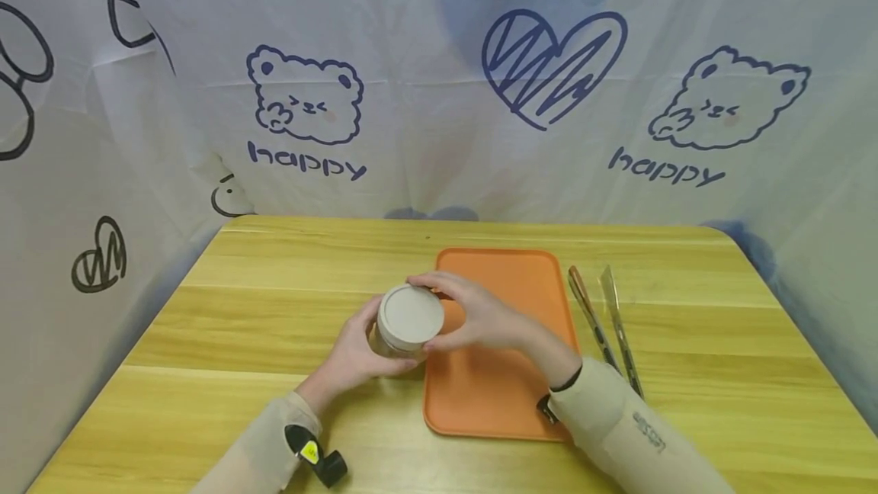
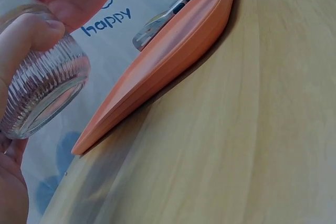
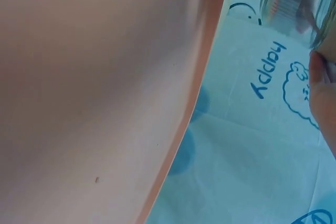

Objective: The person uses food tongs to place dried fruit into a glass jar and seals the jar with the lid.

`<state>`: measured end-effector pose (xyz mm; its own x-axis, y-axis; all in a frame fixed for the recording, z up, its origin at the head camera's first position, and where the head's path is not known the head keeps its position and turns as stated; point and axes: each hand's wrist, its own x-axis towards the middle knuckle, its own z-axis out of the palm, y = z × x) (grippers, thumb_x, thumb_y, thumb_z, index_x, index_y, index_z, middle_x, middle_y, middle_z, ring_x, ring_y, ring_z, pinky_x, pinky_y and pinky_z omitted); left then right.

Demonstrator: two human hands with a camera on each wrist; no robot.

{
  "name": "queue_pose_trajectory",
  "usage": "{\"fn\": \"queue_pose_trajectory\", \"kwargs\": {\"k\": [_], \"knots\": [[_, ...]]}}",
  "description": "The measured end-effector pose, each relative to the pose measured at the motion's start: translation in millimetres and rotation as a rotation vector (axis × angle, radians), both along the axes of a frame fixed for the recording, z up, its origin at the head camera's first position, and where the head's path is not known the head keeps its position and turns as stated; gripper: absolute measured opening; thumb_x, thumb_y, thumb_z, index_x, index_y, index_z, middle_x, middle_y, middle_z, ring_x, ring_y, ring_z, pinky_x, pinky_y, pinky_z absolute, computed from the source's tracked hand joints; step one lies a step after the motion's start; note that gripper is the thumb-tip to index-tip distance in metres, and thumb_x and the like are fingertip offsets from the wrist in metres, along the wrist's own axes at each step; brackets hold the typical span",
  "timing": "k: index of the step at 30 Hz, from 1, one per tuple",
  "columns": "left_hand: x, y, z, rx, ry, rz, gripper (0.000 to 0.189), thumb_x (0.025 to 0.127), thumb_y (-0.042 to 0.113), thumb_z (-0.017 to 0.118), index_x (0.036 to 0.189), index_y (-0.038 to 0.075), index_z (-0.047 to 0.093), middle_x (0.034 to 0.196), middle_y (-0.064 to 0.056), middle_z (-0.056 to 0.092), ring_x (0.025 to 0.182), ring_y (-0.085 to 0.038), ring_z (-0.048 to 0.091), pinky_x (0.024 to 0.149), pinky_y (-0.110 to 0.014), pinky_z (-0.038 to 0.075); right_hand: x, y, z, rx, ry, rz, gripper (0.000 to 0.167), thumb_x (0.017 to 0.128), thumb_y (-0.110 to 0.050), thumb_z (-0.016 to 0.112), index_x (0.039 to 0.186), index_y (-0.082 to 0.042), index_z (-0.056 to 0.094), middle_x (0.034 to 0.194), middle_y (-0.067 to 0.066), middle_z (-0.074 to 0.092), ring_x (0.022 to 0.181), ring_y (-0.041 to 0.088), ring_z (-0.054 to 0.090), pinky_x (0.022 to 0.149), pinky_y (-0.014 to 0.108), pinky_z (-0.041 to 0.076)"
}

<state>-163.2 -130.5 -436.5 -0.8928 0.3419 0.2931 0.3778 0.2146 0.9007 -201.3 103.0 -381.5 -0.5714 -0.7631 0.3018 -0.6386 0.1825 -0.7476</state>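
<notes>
A ribbed clear glass jar (image 2: 50, 80) with a round whitish lid (image 1: 411, 315) is held up between both hands. My left hand (image 1: 357, 345) grips the jar's body from the left, its thumb along the near side. With fingers at the far edge and thumb at the near edge, my right hand (image 1: 483, 315) grasps the lid. In the left wrist view the jar tilts and its base is off the table. Only part of the right hand shows in the right wrist view, beside the glass.
An orange tray (image 1: 504, 402) lies on the wooden table (image 1: 226, 311), partly under the right forearm. To its right are a brown-tipped long utensil (image 1: 588, 303) and a metal-bladed one (image 1: 615, 311). A printed cloth (image 1: 425, 136) hangs behind the table.
</notes>
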Motion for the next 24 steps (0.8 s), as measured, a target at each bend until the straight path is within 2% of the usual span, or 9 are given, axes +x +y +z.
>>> {"fn": "queue_pose_trajectory", "kwargs": {"k": [4, 7, 9, 12, 17, 18, 21, 24], "knots": [[-1.0, 1.2, 0.7, 0.011, 0.003, 0.014, 0.091, 0.058, 0.003, 0.09, 0.137, 0.01, 0.047, 0.132, -0.007, 0.053, 0.123, -0.026, 0.044, 0.108, -0.052, 0.027, 4.6, -2.5, -1.9, 0.009, 0.038, -0.078, 0.08, 0.074, -0.023, 0.084, 0.14, -0.005, 0.042, 0.136, 0.004, 0.047, 0.122, 0.016, 0.046, 0.103, 0.031, 0.042], [-2.2, 0.4, 1.2, 0.03, -0.007, 0.003, 0.09, 0.059, 0.003, 0.09, 0.138, 0.009, 0.046, 0.132, -0.007, 0.053, 0.123, -0.026, 0.044, 0.109, -0.052, 0.027, 6.8, -2.7, -1.4, 0.02, 0.017, -0.11, 0.086, 0.072, -0.025, 0.085, 0.143, -0.007, 0.039, 0.138, 0.005, 0.045, 0.121, 0.016, 0.046, 0.103, 0.034, 0.042], [-3.9, -1.6, 0.3, 0.049, -0.017, -0.022, 0.088, 0.06, 0.002, 0.089, 0.138, 0.01, 0.046, 0.132, -0.007, 0.053, 0.123, -0.025, 0.045, 0.108, -0.052, 0.026, 7.2, -2.3, -0.8, 0.024, -0.013, -0.094, 0.093, 0.071, -0.026, 0.086, 0.146, -0.009, 0.034, 0.142, 0.004, 0.041, 0.126, 0.017, 0.043, 0.105, 0.037, 0.039], [-5.7, -5.2, 0.3, 0.085, -0.033, -0.101, 0.087, 0.063, 0.0, 0.087, 0.139, 0.007, 0.044, 0.132, -0.008, 0.052, 0.122, -0.024, 0.045, 0.109, -0.047, 0.028, 7.2, -1.8, 0.2, 0.032, -0.063, -0.052, 0.098, 0.07, -0.028, 0.086, 0.149, -0.014, 0.029, 0.148, 0.0, 0.036, 0.131, 0.015, 0.037, 0.109, 0.041, 0.035], [-9.1, -10.1, 2.9, 0.16, -0.068, -0.291, 0.086, 0.064, -0.006, 0.082, 0.14, -0.001, 0.04, 0.131, -0.012, 0.052, 0.12, -0.022, 0.048, 0.107, -0.03, 0.034, 5.6, -1.0, 1.0, -0.001, -0.107, 0.009, 0.086, 0.075, -0.026, 0.083, 0.146, -0.015, 0.036, 0.143, -0.003, 0.042, 0.129, 0.013, 0.04, 0.109, 0.041, 0.035], [-9.6, -11.1, 3.5, 0.171, -0.073, -0.324, 0.086, 0.064, -0.007, 0.082, 0.139, -0.003, 0.039, 0.13, -0.012, 0.053, 0.12, -0.023, 0.048, 0.107, -0.03, 0.035, 5.1, -0.8, 1.1, -0.01, -0.104, 0.021, 0.085, 0.074, -0.025, 0.084, 0.145, -0.013, 0.038, 0.141, -0.003, 0.044, 0.127, 0.013, 0.041, 0.108, 0.04, 0.036], [-10.4, -13.6, 5.4, 0.159, -0.101, -0.374, 0.087, 0.064, -0.004, 0.082, 0.139, -0.003, 0.04, 0.128, -0.011, 0.054, 0.118, -0.023, 0.05, 0.105, -0.031, 0.038, 4.1, -0.5, 1.8, -0.012, -0.092, 0.049, 0.087, 0.072, -0.024, 0.085, 0.144, -0.012, 0.037, 0.139, -0.001, 0.045, 0.126, 0.014, 0.043, 0.108, 0.039, 0.037], [-9.8, -14.3, 7.2, 0.144, -0.131, -0.391, 0.087, 0.064, -0.002, 0.082, 0.14, -0.002, 0.039, 0.129, -0.012, 0.054, 0.117, -0.024, 0.05, 0.104, -0.033, 0.039, 4.7, -1.6, 3.1, 0.0, -0.093, 0.06, 0.094, 0.068, -0.023, 0.088, 0.145, -0.013, 0.036, 0.14, -0.001, 0.043, 0.126, 0.015, 0.042, 0.108, 0.04, 0.036]]}}
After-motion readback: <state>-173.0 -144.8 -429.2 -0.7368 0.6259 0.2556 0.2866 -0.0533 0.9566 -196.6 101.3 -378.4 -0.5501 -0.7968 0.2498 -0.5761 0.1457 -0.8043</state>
